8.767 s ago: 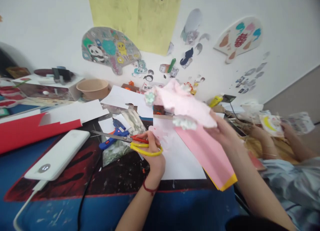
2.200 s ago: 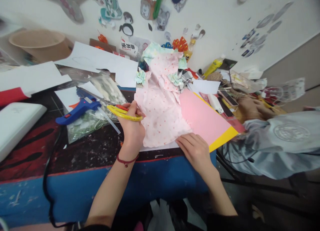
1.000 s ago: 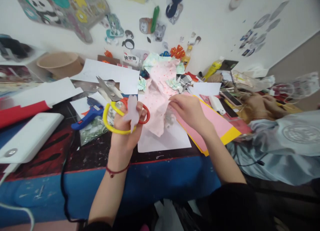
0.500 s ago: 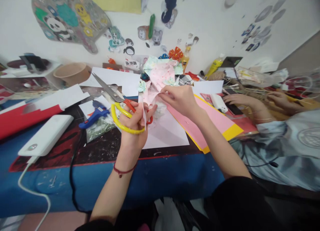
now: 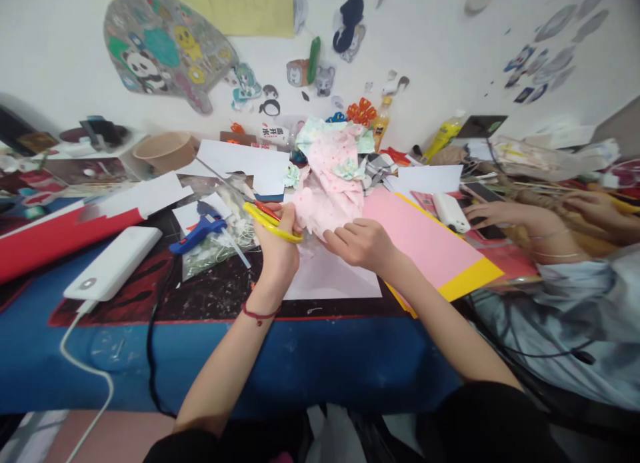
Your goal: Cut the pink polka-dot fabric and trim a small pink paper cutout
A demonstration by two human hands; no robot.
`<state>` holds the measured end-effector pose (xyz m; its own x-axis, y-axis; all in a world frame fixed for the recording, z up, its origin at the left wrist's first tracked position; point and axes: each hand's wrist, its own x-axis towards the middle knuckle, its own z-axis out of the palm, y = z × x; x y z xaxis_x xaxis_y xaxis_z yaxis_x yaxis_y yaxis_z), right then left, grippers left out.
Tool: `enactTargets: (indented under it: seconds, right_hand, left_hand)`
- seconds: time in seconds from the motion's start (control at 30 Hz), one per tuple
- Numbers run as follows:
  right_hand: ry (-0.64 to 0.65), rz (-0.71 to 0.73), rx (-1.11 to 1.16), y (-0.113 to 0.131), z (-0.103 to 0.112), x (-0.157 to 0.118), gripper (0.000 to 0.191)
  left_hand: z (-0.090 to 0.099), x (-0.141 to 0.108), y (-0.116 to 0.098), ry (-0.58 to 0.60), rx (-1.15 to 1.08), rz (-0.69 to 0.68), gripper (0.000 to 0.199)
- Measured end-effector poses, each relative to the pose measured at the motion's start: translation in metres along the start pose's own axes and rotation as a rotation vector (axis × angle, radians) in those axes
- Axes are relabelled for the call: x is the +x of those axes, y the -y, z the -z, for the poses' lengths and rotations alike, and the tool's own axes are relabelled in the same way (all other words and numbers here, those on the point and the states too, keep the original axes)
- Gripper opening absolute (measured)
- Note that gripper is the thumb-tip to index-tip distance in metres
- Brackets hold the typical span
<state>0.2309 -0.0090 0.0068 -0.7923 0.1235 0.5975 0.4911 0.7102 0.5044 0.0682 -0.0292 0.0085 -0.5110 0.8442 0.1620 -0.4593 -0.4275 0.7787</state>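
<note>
Pink dotted cloth (image 5: 333, 206): smooth its near edge gently.
Left hand (image 5: 278, 253): you grip scissors (image 5: 260, 218); angle blades away.
Right hand (image 5: 364, 243): you pinch cloth.

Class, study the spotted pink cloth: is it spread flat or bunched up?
Bunched up: the spotted pink cloth shows creases and raised folds, and its near edge is rumpled beside the curled right hand.

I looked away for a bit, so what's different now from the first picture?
The pink dotted cloth was up in the air in the right hand; now it's lower, over the desk, with that hand at its near edge. The left hand still holds the scissors. The blue glue gun stayed put.
</note>
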Motion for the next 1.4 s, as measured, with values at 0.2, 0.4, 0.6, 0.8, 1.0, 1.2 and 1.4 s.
enactTargets:
  seconds: [0.2,0.4,0.6,0.8,1.0,1.2,1.4]
  right_hand:
    - [0.037,-0.077,-0.021,0.0,-0.001,-0.011,0.037]
    - [0.091,-0.161,0.073,-0.011,-0.006,0.001,0.04]
    - [0.039,-0.073,0.036,-0.012,-0.003,0.008,0.033]
    - [0.111,-0.076,0.217,-0.009,-0.004,0.005,0.033]
    - [0.106,-0.177,0.114,-0.006,-0.01,-0.003,0.03]
    - [0.064,-0.254,-0.105,0.006,0.0,-0.022,0.032]
    - [0.062,-0.267,-0.053,0.048,0.023,-0.042,0.039]
  left_hand:
    - [0.005,-0.013,-0.011,0.058,-0.017,0.118,0.04]
    - [0.011,-0.04,-0.046,0.165,-0.037,0.371,0.035]
    - [0.009,-0.026,-0.036,0.078,-0.086,0.344,0.033]
    - [0.005,-0.01,-0.011,-0.018,0.003,0.264,0.042]
    - [-0.003,-0.007,0.001,0.0,0.033,0.148,0.041]
    - [-0.018,0.005,0.005,-0.072,-0.008,0.133,0.034]
    - [-0.02,0.024,0.006,-0.127,-0.04,0.066,0.032]
